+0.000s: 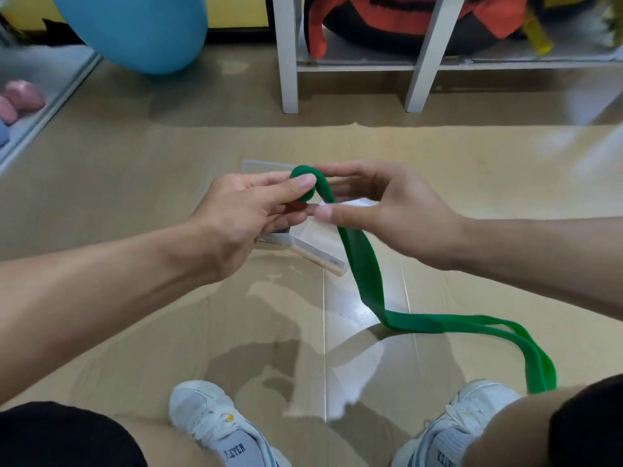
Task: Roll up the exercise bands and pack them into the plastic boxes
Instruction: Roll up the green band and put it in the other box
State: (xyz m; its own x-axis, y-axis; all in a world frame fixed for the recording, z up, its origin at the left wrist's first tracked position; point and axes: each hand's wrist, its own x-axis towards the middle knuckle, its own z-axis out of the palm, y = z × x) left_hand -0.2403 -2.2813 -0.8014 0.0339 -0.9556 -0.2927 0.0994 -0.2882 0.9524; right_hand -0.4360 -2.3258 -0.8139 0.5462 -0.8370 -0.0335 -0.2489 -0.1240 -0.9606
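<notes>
The person squats over a wooden floor (135,183) and holds a green exercise band (365,274) in front of the body with both hands. The left hand (246,214) pinches the started roll of the band between the thumb and the curled fingers (296,207), so this small green coil sits at the tips of that hand. The right hand (387,210) is just beside it; its fingers are half curled and rather wide, the index finger lies along the top of the band where it bends over the coil, and the thumb points toward the left hand. Whether the right hand really grips the band or only guides it, the picture does not show clearly. From the coil the band runs down under the right hand, reaches the floor, then goes to the right and loops back near the right shoe (472,423). The left shoe (215,426) stands near the bottom middle. Under the hands, on the floor, lies a clear plastic box (313,241), partly hidden by the hands, so one cannot tell what it contains. Farther back stand the white legs of a shelf (288,62), and a blue ball (141,28) is at the upper left.
</notes>
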